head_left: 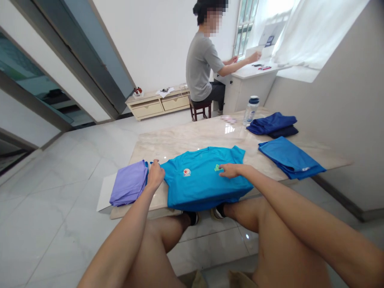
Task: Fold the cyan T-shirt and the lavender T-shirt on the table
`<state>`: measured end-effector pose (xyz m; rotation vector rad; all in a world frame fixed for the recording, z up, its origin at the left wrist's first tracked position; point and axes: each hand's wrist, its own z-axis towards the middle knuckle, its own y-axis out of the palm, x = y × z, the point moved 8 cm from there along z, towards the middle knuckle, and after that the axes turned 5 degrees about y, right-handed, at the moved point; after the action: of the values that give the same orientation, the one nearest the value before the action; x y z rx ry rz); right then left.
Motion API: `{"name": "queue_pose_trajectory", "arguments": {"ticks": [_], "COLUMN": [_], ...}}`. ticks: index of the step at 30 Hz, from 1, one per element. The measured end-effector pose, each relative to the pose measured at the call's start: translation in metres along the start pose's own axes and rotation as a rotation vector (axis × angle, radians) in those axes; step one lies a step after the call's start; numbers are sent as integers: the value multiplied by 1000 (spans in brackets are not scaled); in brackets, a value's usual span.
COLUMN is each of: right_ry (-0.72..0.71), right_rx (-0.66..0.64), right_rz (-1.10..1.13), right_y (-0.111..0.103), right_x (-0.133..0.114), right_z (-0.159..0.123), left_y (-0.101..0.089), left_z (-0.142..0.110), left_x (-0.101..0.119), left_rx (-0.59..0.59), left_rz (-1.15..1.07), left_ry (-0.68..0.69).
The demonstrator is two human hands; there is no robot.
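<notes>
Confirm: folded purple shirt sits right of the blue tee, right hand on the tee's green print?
Wrong side: in the head view, the folded purple shirt lies to the left of the blue tee, not the right. The rest stands: the right hand is on the green print.

A home-like room is being shown: a polished tile floor (60, 208), a cream drawer cabinet (157, 103), a curtained window (315, 28) and a marble surface (192, 136) holding a folded blue T-shirt (289, 158) are being seen.
</notes>
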<state>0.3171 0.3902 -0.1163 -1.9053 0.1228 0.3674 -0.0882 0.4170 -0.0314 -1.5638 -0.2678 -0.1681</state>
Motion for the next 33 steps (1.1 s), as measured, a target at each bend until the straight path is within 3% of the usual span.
{"name": "queue_pose_trajectory", "arguments": {"ticks": [3, 7, 10, 13, 15, 18, 22, 27, 33], "right_ry": [3, 26, 38, 45, 62, 138, 281, 436, 542], "right_rx": [-97, -121, -111, -74, -34, 69, 196, 281, 312], "right_rz": [39, 75, 89, 92, 87, 74, 55, 17, 38], "right_y": [3, -5, -12, -21, -27, -38, -49, -58, -56], "right_x": [9, 23, 35, 48, 58, 74, 96, 118, 118], "right_z": [-8, -24, -36, -44, -47, -50, -55, -54, -34], "left_y": [-2, 3, -3, -3, 8, 38, 85, 132, 136], "left_z": [-3, -17, -21, -17, -14, -14, -19, -24, -25], "left_x": [50, 124, 152, 149, 138, 123, 114, 97, 76], "left_rx": [-7, -79, -61, -75, -147, -253, -285, -432, -536], "left_rz": [42, -7, -41, 11, 44, 95, 154, 179, 236], "left_ry": [164, 420, 490, 482, 491, 575, 680, 609, 472]}}
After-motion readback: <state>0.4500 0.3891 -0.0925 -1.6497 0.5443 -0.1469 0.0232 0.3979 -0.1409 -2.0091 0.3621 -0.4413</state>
